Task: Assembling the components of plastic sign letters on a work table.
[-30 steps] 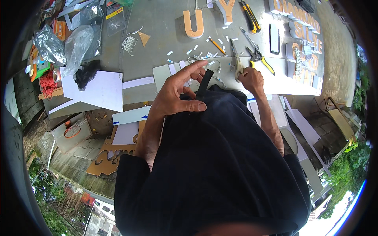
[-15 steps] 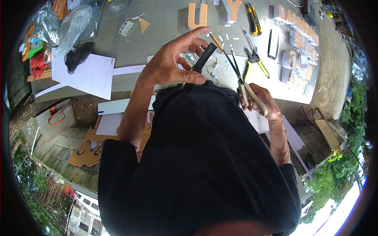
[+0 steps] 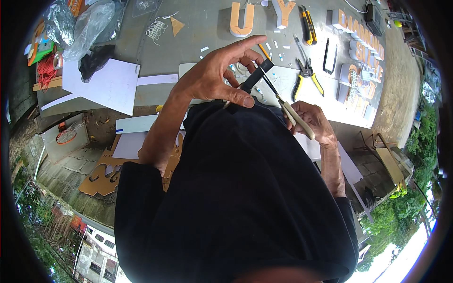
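Note:
In front of my chest, my left hand pinches a black strip, perhaps a flattened tube, between thumb and curled fingers, the index finger stretched out above. A small pointed tip shows under the thumb; I cannot make out what it belongs to. My right hand is closed around the cream handles of long, dark-bladed scissors. Their blades reach up and left to the strip's upper end and seem to lie across it. Whether they have cut into it I cannot tell. Behind lies a white board with small white pieces and thin wire.
Yellow-black wire pliers and a yellow cutter knife lie to the right. Beyond stand block letters, with more letters at the far right. White sheets, plastic bags and red cord are at the left.
The scissors' blades, spread apart before and right of the strip, have come together at its upper end. My left hand and the strip have shifted slightly right.

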`<state>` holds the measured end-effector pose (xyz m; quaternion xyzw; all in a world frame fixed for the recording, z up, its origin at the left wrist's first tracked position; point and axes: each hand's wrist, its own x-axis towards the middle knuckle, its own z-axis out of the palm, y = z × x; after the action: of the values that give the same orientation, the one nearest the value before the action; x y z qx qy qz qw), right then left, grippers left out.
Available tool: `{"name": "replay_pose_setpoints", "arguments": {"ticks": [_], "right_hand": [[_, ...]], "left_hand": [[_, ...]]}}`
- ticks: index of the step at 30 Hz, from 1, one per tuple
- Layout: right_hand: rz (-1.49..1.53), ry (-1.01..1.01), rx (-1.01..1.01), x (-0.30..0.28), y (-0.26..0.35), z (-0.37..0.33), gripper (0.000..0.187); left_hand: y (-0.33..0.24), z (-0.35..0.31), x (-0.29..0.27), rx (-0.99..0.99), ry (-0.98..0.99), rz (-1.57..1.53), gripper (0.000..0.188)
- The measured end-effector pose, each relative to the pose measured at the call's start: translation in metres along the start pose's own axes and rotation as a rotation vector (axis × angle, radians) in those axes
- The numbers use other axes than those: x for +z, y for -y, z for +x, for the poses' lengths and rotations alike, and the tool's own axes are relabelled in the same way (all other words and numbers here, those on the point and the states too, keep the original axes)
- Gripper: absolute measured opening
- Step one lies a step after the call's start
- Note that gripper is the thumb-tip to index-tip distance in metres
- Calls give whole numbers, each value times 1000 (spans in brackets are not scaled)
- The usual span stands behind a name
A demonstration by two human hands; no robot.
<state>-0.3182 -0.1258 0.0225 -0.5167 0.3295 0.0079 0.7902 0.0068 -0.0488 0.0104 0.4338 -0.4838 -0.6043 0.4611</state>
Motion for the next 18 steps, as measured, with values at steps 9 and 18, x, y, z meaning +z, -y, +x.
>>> {"name": "replay_pose_setpoints", "arguments": {"ticks": [9, 18], "right_hand": [[8, 11, -25, -2, -3, 6, 29], [15, 19, -40, -2, -2, 8, 31]], "left_hand": [[3, 0, -2, 49, 28, 9, 123], [0, 1, 3, -41, 19, -53, 128]]}}
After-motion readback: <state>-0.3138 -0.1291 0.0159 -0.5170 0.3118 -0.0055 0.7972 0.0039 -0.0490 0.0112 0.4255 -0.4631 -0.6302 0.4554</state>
